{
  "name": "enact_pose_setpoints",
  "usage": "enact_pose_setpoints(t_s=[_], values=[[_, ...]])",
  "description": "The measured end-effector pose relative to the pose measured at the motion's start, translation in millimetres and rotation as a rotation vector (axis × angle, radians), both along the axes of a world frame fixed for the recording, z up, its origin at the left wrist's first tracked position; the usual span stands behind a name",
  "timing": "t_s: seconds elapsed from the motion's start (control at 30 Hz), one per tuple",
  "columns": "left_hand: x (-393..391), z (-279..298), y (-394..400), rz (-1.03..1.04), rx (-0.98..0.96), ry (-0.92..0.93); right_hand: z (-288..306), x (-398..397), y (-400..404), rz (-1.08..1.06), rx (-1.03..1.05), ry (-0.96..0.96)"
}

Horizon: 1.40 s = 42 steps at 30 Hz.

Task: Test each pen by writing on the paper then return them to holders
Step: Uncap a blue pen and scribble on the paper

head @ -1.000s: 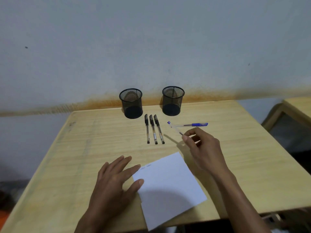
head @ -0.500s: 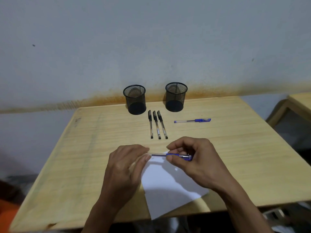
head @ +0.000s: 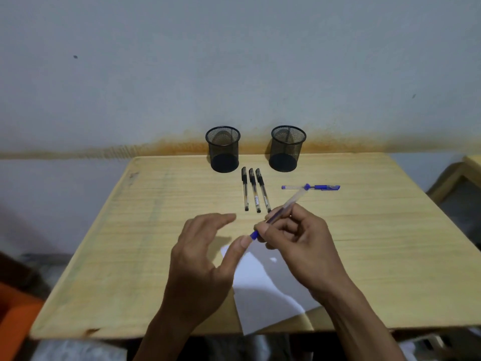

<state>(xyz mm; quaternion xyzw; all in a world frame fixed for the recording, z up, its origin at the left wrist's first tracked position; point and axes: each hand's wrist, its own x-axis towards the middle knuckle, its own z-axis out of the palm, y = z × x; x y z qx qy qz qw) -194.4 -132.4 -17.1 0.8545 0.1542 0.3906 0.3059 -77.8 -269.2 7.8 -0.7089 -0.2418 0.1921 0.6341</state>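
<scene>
My right hand [head: 299,243] grips a clear blue pen [head: 286,205] above the white paper [head: 263,290]. The pen slants up and away to the right, its blue lower end beside my left thumb. My left hand [head: 200,261] hovers just left of it with fingers apart and nothing in its grasp. Three black pens [head: 253,190] lie side by side farther back. A second blue pen [head: 322,187] lies crosswise to their right. Two black mesh holders [head: 223,149] [head: 287,148] stand at the back edge; I see no pens in them.
Everything rests on a light wooden table [head: 130,256] pushed against a grey wall. Another wooden piece of furniture [head: 466,173] stands off the right side. Something orange [head: 13,321] sits low at the left. The paper overhangs the table's near edge.
The right hand brought the blue pen over the paper, where both hands held it level. Now the left hand's fingers have spread off it and the pen tilts up to the right.
</scene>
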Motion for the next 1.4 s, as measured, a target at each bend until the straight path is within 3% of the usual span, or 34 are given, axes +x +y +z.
enact_pose_setpoints(t_s=[0.17,0.33,0.43,0.6,0.73,1.03,1.2,1.4], values=[[-0.1,-12.9,-0.3,-0.004,0.154,-0.006,5.3,-10.4,6.2,-0.043,0.055,0.135],[0.4,-14.5,5.3,0.008,0.237,0.018,2.5,-9.6,6.2,-0.051,0.071,0.111],[-0.3,-10.1,4.9,-0.025,0.210,0.045,-1.9,-3.5,4.5,-0.032,0.090,0.099],[-37.7,-2.2,49.0,0.196,-0.026,0.126,15.8,66.1,-29.1,-0.346,0.442,0.198],[-23.7,0.2,65.0,0.212,0.013,0.179,5.6,57.6,-14.2,-0.199,0.288,0.140],[22.5,-37.2,71.6,0.180,-0.085,0.409,-29.5,28.2,-7.2,-0.246,0.096,0.101],[39.3,-53.1,78.4,0.215,0.010,0.534,-36.6,23.0,-8.9,-0.238,0.048,0.116],[23.8,-54.1,61.8,0.167,-0.042,0.375,-50.0,14.4,-4.6,-0.245,0.101,0.156]])
